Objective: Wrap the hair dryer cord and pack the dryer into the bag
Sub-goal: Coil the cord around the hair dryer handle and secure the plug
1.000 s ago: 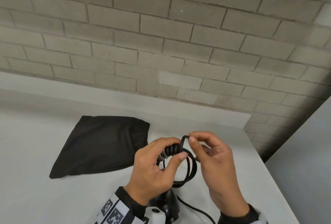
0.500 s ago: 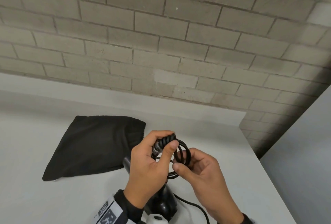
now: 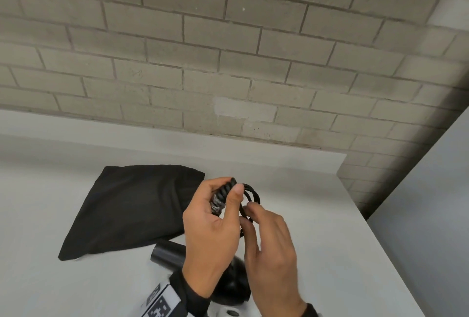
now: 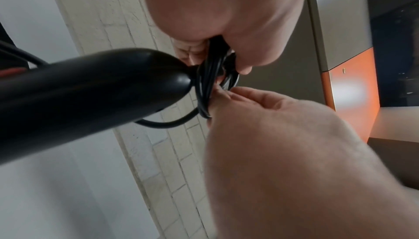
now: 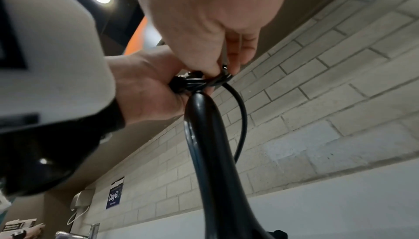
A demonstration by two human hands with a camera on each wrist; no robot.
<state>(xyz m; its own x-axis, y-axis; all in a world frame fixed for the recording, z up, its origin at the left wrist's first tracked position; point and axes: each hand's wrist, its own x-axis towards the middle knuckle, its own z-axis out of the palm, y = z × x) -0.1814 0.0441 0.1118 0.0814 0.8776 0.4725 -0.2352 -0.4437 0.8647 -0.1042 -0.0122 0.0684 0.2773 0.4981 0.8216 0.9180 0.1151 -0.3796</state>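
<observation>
The black hair dryer [image 3: 170, 255] stands handle-up on the white table [image 3: 330, 240], its barrel poking out left below my wrists; its handle [image 4: 90, 88] [image 5: 211, 153] fills both wrist views. My left hand [image 3: 213, 228] grips the cord coils [image 3: 250, 197] bunched at the handle's top, thumb pressed over them. My right hand [image 3: 269, 248] pinches a cord loop [image 4: 204, 103] just right of the coils [image 5: 195, 83]. A slack strand of cord [image 5: 241, 117] arcs down beside the handle. The black fabric bag [image 3: 129, 210] lies flat to the left, apart from both hands.
A brick wall [image 3: 228, 50] runs behind the table, above a low white ledge [image 3: 177, 146]. The table's right edge [image 3: 375, 245] drops off beside a grey panel [image 3: 436, 215]. Bare tabletop lies in front of the bag.
My right hand dropped from the top of the coil to its lower right side, carrying the cord round. The camera tilted down, so the dryer barrel now shows.
</observation>
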